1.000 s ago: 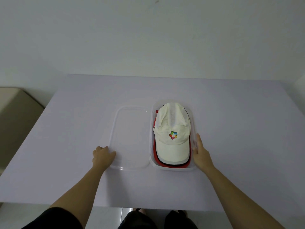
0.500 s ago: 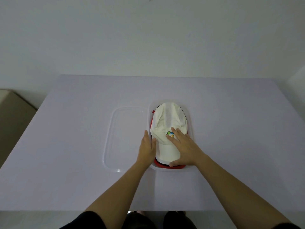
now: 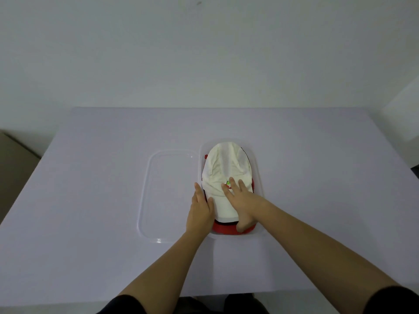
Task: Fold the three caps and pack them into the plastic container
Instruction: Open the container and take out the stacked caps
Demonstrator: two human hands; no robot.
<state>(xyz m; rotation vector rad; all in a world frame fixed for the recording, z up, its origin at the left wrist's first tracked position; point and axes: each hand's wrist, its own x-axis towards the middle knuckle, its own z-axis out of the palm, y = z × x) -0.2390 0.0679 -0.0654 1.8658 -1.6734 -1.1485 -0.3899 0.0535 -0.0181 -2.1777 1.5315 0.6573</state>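
A pale table (image 3: 90,200) is carrying one clear plastic container (image 3: 258,168) and, just left of it, one lid (image 3: 167,196). You are pressing your right hand (image 3: 242,200), flat with fingers spread, on the one white cap (image 3: 224,164) lying topmost inside it, your left hand (image 3: 199,211) lying straight-fingered along the container's left rim, gripping nothing. One red cap (image 3: 224,228) and a dark edge (image 3: 247,157), perhaps a third, are showing beneath; easing off could be letting the springy caps rise above the rim.
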